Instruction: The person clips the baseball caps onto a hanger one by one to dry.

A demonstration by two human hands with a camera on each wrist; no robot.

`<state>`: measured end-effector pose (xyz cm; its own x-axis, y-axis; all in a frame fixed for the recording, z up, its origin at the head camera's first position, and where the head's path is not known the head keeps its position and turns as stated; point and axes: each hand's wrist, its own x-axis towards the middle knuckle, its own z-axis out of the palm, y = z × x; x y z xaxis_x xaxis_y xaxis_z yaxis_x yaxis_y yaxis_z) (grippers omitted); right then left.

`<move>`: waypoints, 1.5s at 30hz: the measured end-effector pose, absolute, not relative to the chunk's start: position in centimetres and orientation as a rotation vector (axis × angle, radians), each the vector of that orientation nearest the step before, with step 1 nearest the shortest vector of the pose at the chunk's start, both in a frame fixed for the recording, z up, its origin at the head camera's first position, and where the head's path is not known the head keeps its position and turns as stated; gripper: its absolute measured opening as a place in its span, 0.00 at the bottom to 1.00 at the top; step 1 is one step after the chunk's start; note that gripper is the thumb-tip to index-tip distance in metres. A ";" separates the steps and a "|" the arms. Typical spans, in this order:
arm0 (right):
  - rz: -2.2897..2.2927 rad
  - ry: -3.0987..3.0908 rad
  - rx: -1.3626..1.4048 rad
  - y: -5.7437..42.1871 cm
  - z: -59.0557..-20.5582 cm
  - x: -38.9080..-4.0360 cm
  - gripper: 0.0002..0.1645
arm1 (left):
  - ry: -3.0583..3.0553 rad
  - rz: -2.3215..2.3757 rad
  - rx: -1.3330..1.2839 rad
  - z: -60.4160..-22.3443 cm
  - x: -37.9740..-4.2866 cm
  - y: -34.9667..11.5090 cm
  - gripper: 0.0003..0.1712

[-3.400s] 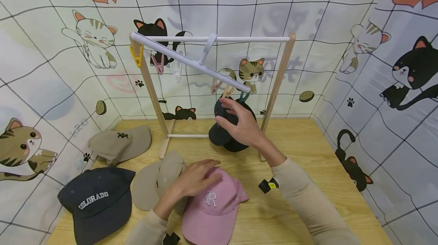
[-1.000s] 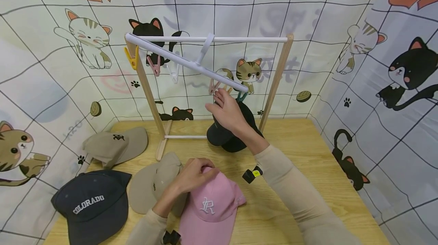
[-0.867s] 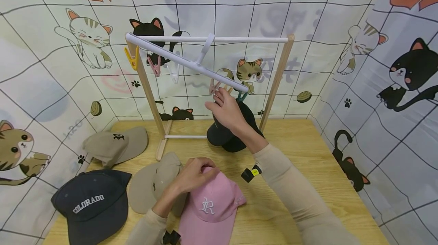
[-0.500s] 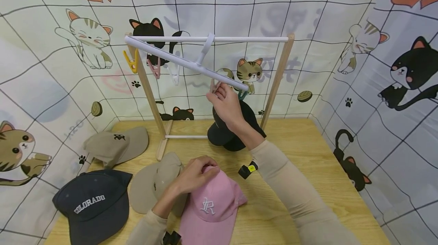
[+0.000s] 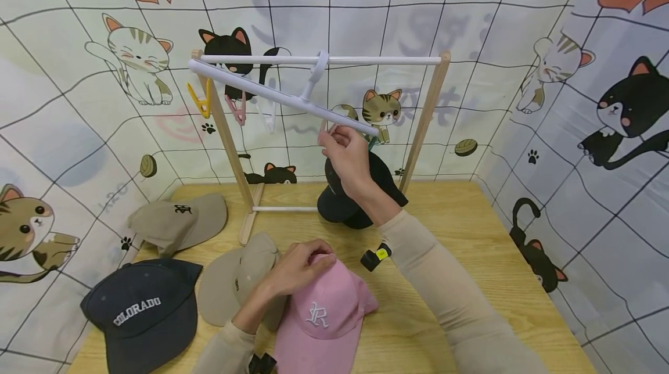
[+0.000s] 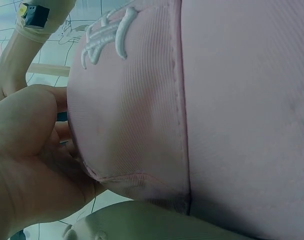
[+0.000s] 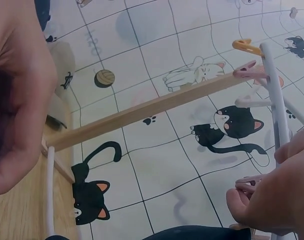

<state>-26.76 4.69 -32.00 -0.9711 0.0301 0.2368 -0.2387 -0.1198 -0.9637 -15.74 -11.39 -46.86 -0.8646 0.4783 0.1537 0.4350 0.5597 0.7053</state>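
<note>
My left hand [image 5: 303,269] grips the top of a pink baseball cap [image 5: 324,310] with a white R; the left wrist view shows its fingers behind the crown. My right hand [image 5: 349,156] is up under the right half of a lavender hanger [image 5: 282,97], thumb and fingers pinching a pink clothespin [image 7: 249,181]. A black cap [image 5: 385,179] hangs below that hand, partly hidden, with a green clothespin [image 5: 371,143] above it. On the hanger's left half are yellow [image 5: 201,98], pink [image 5: 236,108] and white clothespins [image 5: 268,115].
The hanger hooks over the white bar of a wooden rack [image 5: 434,110]. A navy COLORADO cap [image 5: 146,310] and two beige caps, one [image 5: 209,217] behind and one [image 5: 225,287] beside the pink cap, lie on the wooden table [image 5: 470,281]. Cat-print curtains [image 5: 486,95] surround it.
The right hand has moved left and up from over the black cap to the pink clothespin. The hanger's left end has dipped and its right end has risen slightly. The left hand has closed over the pink cap.
</note>
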 end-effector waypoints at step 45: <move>2.125 -1.984 0.034 4.9 -31.6 -27.7 0.24 | 2.683 1.150 0.586 -45.0 -15.9 -11.4 0.15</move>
<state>-27.66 4.88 -31.61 -0.9725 0.1535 0.1749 -0.1851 -0.0543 -0.9812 -15.93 -11.40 -45.00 -0.9097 0.4153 0.0036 0.2890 0.6267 0.7237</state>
